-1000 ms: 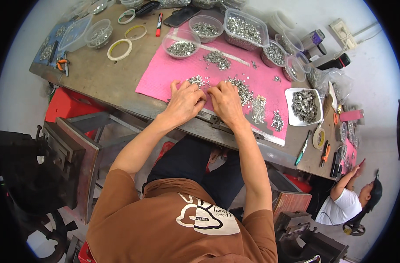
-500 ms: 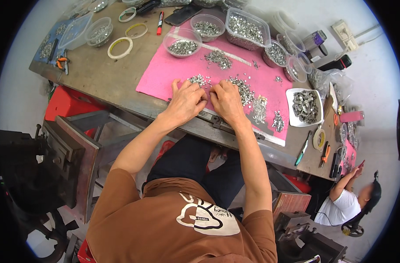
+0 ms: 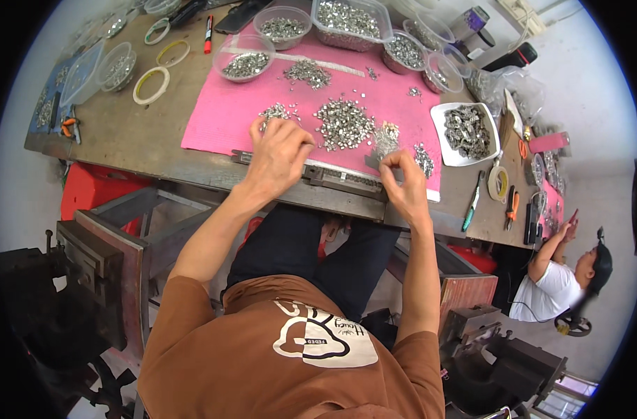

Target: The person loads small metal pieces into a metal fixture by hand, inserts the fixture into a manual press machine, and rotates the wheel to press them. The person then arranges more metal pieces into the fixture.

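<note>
A narrow metal rail (image 3: 343, 179) with a row of small pieces along it lies at the table's front edge. Over its left part is my left hand (image 3: 279, 153), fingers curled, fingertips by a small heap of shiny metal bits (image 3: 279, 110). My right hand (image 3: 406, 187) is at the rail's right end, thumb and forefinger pinched together. A small flat grey piece (image 3: 372, 162) shows right beside those fingertips; whether they grip it is unclear. Between the hands, a larger pile of metal pieces (image 3: 343, 123) lies on the pink mat (image 3: 213, 126).
Clear plastic tubs (image 3: 352, 43) of metal parts line the mat's back. A white dish (image 3: 496, 143) of dark metal pieces, a teal-handled tool (image 3: 474, 202) and orange-handled pliers (image 3: 512, 209) lie at right. Tape rolls (image 3: 140, 98) are at left. A person (image 3: 552, 283) is at far right.
My right hand has moved right, away from my left hand, to the rail's end, uncovering the rail and the middle pile. My left hand stays near the left heap. The whole view has shifted.
</note>
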Available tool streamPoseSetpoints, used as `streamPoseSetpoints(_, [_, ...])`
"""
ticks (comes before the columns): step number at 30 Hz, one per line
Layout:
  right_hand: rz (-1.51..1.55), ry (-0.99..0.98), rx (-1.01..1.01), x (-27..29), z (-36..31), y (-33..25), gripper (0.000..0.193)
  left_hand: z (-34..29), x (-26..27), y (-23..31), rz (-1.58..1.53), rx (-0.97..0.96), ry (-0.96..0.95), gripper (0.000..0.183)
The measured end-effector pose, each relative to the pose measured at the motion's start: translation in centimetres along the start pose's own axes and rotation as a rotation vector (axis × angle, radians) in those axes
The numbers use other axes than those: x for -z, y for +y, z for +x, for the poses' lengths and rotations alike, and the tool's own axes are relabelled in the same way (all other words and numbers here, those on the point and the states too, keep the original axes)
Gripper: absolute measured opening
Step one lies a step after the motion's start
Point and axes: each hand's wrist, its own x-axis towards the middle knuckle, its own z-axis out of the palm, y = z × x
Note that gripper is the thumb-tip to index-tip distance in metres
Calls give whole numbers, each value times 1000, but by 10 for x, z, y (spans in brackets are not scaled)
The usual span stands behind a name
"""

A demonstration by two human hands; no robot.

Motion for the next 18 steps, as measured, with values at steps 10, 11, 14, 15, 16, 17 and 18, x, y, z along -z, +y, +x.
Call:
streamPoseSetpoints(10, [-250,51,244,-11,-30,-2,20,-4,-55,55,-169,-217,-106,9])
streamPoseSetpoints(11, [-272,37,245,-10,-31,-3,18,-4,-58,56,-167,-219,-108,9])
streamPoseSetpoints(14, [-180,82,203,-10,-35,2,16,-5,-65,58,-158,-254,-108,11])
streamPoseSetpoints(15, [-65,139,163,-11,-37,5,15,-6,-67,57,-151,-260,-105,12])
streamPoseSetpoints(16, [-35,169,76,-10,-40,6,12,-6,-68,56,-145,-265,-102,13])
streamPoseSetpoints(17, [-34,170,74,-11,-43,8,12,-5,-68,56,-145,-266,-104,13])
streamPoseSetpoints(18, [33,222,8,-13,-46,11,11,-4,-68,56,-148,-271,-111,13])
